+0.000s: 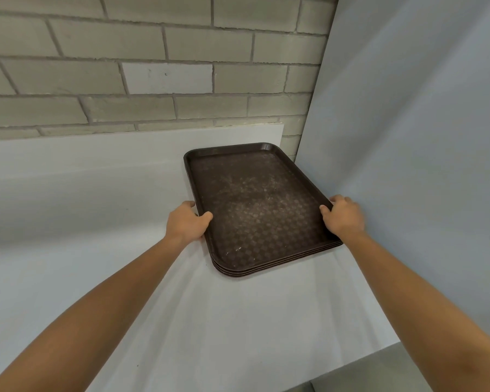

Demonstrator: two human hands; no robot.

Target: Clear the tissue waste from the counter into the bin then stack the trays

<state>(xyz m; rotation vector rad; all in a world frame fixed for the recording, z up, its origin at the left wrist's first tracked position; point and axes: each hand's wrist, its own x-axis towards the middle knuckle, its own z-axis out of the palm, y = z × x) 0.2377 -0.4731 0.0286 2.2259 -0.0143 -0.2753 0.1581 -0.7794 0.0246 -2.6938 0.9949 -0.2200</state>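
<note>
As thumbs (207,215) hook tray stack (255,205) (side rims), left grip (186,222), right grip (343,216), curled.

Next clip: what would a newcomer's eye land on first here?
A stack of dark brown trays sits on the white counter, close to the grey panel on the right. The left hand and the right hand grip its two long rims, thumbs on top. A pale brick wall rises behind.

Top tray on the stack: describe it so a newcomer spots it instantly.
Below the grey brick wall, a white counter runs into a pale grey panel. In that corner sits a stack of dark brown rectangular plastic trays. The top tray, gripped by the left hand and right hand, alone shows its scuffed, checkered face; the others show only rims.
</note>
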